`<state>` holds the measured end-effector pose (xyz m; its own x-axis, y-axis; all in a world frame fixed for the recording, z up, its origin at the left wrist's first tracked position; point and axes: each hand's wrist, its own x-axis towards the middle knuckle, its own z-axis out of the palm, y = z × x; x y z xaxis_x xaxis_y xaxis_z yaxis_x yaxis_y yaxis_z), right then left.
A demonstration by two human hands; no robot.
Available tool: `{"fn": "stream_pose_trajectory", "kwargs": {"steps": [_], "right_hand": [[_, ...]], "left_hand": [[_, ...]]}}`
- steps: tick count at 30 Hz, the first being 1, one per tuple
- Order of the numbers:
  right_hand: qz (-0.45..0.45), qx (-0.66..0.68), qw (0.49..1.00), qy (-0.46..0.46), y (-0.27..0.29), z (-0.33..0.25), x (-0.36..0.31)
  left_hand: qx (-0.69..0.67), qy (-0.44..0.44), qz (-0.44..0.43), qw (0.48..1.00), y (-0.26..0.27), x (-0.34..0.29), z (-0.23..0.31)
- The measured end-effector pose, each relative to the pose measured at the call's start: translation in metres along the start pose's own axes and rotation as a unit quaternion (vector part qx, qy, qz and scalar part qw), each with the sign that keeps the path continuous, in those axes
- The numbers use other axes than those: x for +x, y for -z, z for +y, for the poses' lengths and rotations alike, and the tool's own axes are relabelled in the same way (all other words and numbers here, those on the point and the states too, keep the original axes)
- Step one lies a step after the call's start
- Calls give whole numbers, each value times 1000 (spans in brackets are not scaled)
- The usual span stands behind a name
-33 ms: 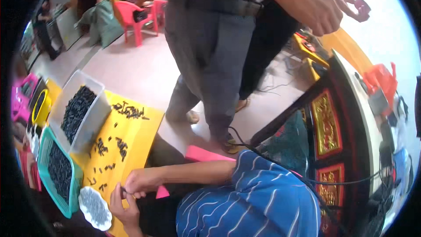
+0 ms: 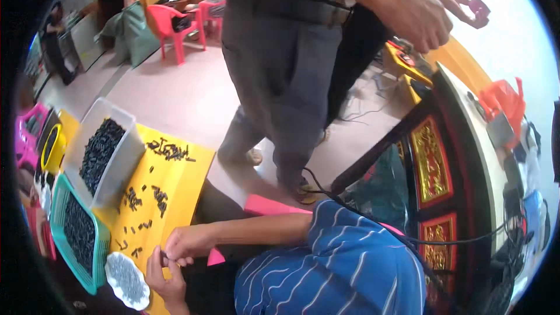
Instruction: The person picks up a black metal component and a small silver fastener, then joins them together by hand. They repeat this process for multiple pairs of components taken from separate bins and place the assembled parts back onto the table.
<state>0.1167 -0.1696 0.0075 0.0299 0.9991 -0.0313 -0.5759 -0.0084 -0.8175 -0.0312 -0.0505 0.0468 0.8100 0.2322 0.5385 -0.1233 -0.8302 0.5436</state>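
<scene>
The left hand (image 2: 166, 283) is loosely cupped, its thumb and fingertips brought close together about a small dark piece (image 2: 165, 256); the right hand (image 2: 189, 242) is curled nearly closed, its fingertips meeting the same piece. The fingers partly hide the piece, so its exact outline cannot be told. Both hands are at the near right edge of a yellow, smooth-topped counter (image 2: 189, 178).

Just left of the left hand is a white dish (image 2: 111, 280) with a scalloped rim, filled with fine grey bits. Beyond it, at the left, stands a teal plastic basket (image 2: 100, 251) of openwork sides, holding many short black pieces; farther off, a translucent, straight-walled tub (image 2: 125, 169) contains more. Loose black pieces (image 2: 169, 149), short and rod-like, lie in small clusters along the counter, the largest toward its far end.

The sleeve (image 2: 356, 245) is of blue cloth with wavy white stripes. At the right, dark-framed red panels (image 2: 431, 166) bear glossy gold relief; whether the relief includes writing cannot be told. At the far side a standing person in grey trousers (image 2: 280, 58) holds a small pinkish object (image 2: 479, 9) between the fingertips of an outstretched hand (image 2: 423, 20).
</scene>
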Motion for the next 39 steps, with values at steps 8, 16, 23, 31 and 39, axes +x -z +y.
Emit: {"fn": "stream_pose_trajectory", "kwargs": {"steps": [8, 16, 23, 31, 39], "right_hand": [[13, 54, 998, 34, -23, -23, -5], [56, 29, 998, 25, -20, -29, -11], [63, -88, 993, 44, 5, -22, -9], [95, -81, 991, 51, 14, -12, -11], [100, -67, 992, 28, 12, -15, -17]], "left_hand": [[28, -77, -15, 997, 5, 8, -8], [-36, -79, -69, 994, 3, 12, -16], [-43, -93, -115, 988, -2, 16, -34], [-16, -74, -127, 989, -4, 22, -21], [5, -83, -132, 988, -7, 27, -6]]}}
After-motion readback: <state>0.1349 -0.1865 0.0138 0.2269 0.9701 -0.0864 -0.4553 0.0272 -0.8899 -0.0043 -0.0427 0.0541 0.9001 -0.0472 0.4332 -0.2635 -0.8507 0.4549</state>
